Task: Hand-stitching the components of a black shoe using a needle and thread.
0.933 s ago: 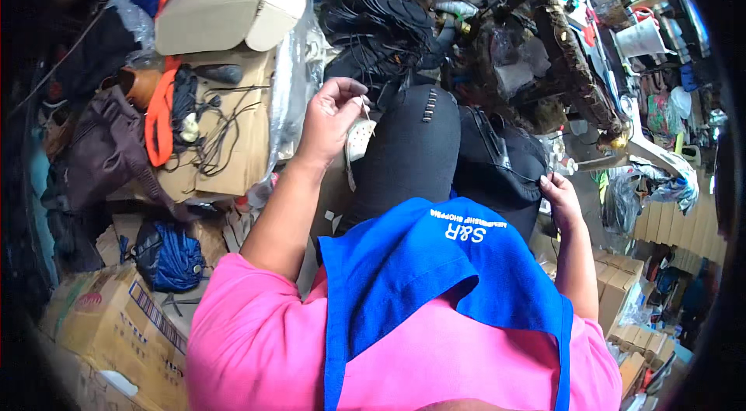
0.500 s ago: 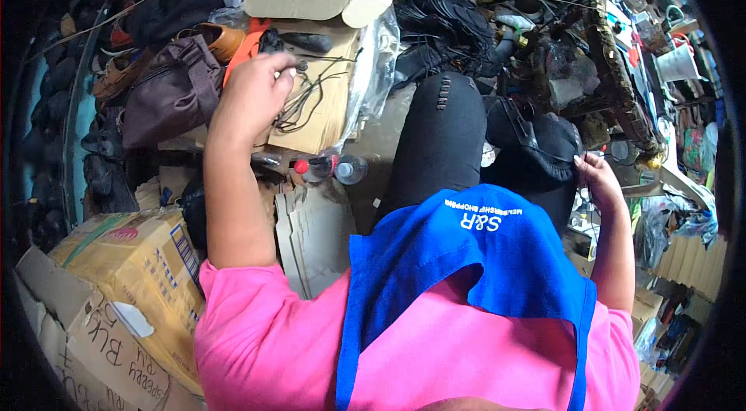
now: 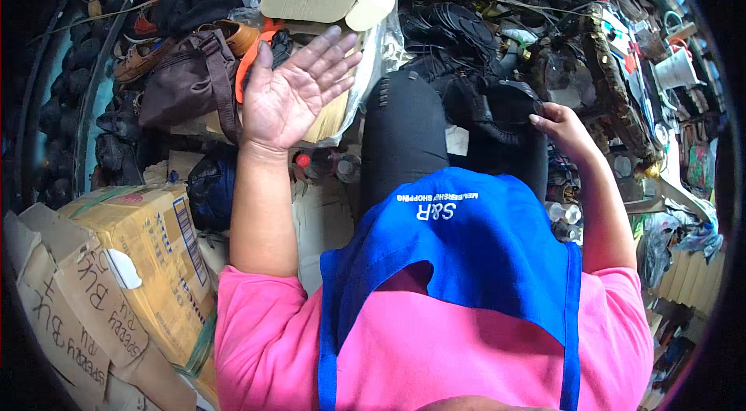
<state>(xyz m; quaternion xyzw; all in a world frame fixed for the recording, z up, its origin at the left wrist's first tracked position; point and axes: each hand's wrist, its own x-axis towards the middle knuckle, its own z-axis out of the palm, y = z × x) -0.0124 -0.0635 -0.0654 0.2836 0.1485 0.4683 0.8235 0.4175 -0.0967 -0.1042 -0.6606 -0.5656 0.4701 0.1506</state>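
Note:
Raised over the cardboard at the left, my left hand (image 3: 291,96) is open, palm up and fingers spread, with nothing in it. My right hand (image 3: 563,127) pinches the edge of a black shoe (image 3: 513,104) that lies over my right knee. Dark cloth and dark shoe blend together, so parts of its outline are hard to make out. The flat cardboard (image 3: 326,125) behind my left hand is mostly covered by it. A blue apron (image 3: 482,248) spreads across my lap.
A dark brown bag (image 3: 186,88) lies left of my left hand, near an orange-brown shoe (image 3: 239,36). Beyond my knees are stacked black soles (image 3: 458,30). A large carton (image 3: 155,256) stands at lower left, and a red-capped bottle (image 3: 303,160) is below the cardboard.
My left hand has left the black cords on the cardboard and turned palm up with fingers spread. My right hand has moved up and left with the shoe edge.

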